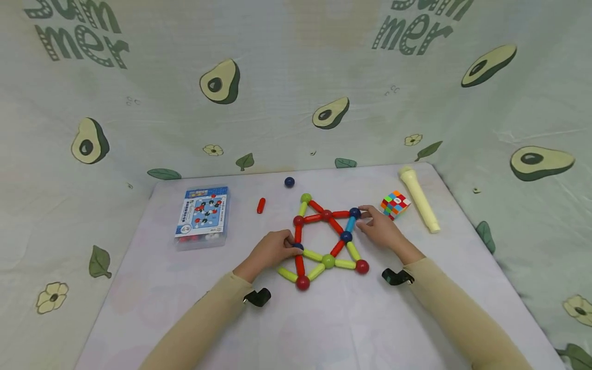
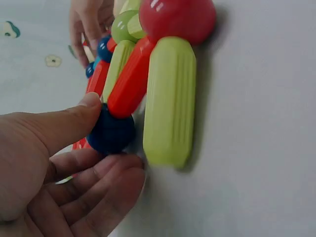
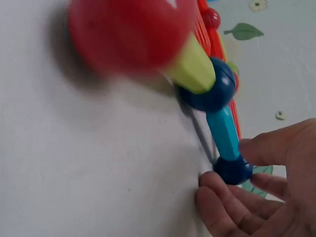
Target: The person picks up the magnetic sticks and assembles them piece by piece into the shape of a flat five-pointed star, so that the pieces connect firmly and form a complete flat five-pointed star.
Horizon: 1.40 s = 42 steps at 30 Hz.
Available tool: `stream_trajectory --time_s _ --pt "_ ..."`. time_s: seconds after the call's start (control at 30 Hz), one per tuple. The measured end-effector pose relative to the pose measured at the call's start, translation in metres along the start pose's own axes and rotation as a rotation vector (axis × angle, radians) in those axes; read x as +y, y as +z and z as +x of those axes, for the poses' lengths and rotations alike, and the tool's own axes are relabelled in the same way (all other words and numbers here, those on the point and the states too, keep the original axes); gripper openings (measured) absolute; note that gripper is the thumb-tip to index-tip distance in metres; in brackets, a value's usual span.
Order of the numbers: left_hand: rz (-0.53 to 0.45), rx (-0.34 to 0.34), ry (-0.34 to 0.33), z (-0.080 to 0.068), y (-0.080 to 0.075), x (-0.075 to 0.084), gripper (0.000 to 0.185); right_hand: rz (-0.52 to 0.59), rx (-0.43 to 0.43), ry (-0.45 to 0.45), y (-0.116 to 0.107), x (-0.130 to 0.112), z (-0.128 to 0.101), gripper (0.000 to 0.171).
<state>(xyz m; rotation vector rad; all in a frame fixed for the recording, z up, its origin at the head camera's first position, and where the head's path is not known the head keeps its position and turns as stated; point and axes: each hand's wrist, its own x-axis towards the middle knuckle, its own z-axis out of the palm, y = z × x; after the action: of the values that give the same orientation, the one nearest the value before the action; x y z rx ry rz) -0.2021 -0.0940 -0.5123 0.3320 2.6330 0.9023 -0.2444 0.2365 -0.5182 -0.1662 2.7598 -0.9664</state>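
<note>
I read this as mid-assembly: left hand (image 1: 270,250) pinches the frame's dark blue ball (image 2: 111,132), right hand (image 1: 381,229) pinches another blue ball (image 3: 233,170) (capping the teal rod (image 3: 224,131)); next, steady seating.

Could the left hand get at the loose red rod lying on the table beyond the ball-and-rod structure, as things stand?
Probably yes. The loose red rod lies alone on bare table, up and left of the left hand, with nothing between them. That hand would first have to let go of the dark blue ball it pinches.
</note>
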Motion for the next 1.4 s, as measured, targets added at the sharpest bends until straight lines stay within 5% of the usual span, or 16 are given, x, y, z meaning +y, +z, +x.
stream_trajectory --time_s 0.2,0.43,0.63,0.9,1.07,1.4 --pt "-0.058 -0.003 0.011 -0.001 0.009 -0.005 0.026 0.041 0.008 -0.030 0.007 -0.006 -0.002 0.063" --pt "-0.091 0.026 -0.010 -0.003 0.015 -0.007 0.032 -0.077 0.142 -0.182 0.022 -0.028 -0.022 0.044" --pt "-0.090 0.028 -0.007 -0.020 0.016 -0.010 0.036 -0.118 0.073 -0.347 0.039 -0.046 -0.045 0.033" --pt "0.086 -0.116 0.211 -0.039 0.026 -0.014 0.027 -0.138 -0.020 -0.459 0.063 -0.058 -0.057 0.034" --pt "0.209 -0.073 0.320 -0.042 0.038 -0.015 0.022 -0.165 -0.064 -0.511 0.075 -0.062 -0.056 0.041" --pt "0.243 -0.043 0.418 -0.051 0.040 -0.013 0.021 -0.210 -0.085 -0.510 0.078 -0.063 -0.055 0.042"
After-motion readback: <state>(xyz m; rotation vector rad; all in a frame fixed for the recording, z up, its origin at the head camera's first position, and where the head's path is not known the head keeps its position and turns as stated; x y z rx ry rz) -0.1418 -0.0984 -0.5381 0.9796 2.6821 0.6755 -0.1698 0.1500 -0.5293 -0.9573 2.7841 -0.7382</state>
